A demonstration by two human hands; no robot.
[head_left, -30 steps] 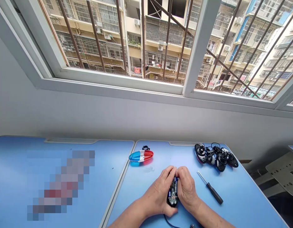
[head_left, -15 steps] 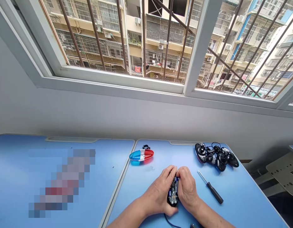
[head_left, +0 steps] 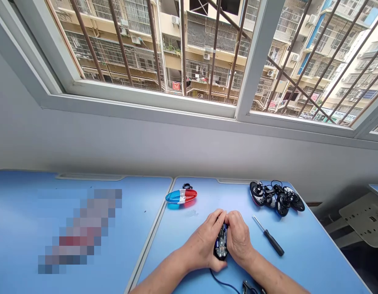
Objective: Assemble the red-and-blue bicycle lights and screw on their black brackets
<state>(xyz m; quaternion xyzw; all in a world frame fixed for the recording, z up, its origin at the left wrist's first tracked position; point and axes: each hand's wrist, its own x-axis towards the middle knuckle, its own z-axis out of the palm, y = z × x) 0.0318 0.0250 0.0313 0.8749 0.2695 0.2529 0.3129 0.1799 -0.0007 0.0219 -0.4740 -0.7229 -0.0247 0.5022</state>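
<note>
Between my two hands is a small black oblong device [head_left: 221, 244], its inner side facing up with a circuit board or battery bay showing. My left hand [head_left: 204, 244] wraps round its left side, thumb at the near end and fingers at the far end. Against its far right edge press the closed fingers of my right hand [head_left: 239, 237]; what they pinch is hidden. A thin black cable [head_left: 221, 281] runs from the near end toward a small black clip-like part [head_left: 247, 287] by my right forearm. Right of my hands lies a screwdriver [head_left: 273, 241] with a black handle.
A blue-and-red oval light cover [head_left: 181, 196] lies beyond my hands, with a black ring clamp [head_left: 187, 186] behind it. Several black parts with cables [head_left: 276, 198] are heaped at the far right. A blurred-out object [head_left: 81, 232] is on the left table. A barred window is ahead.
The view has shifted slightly, bringing more of the black clip-like part into sight. My hands keep their hold on the device, with the right fingers still at its far end.
</note>
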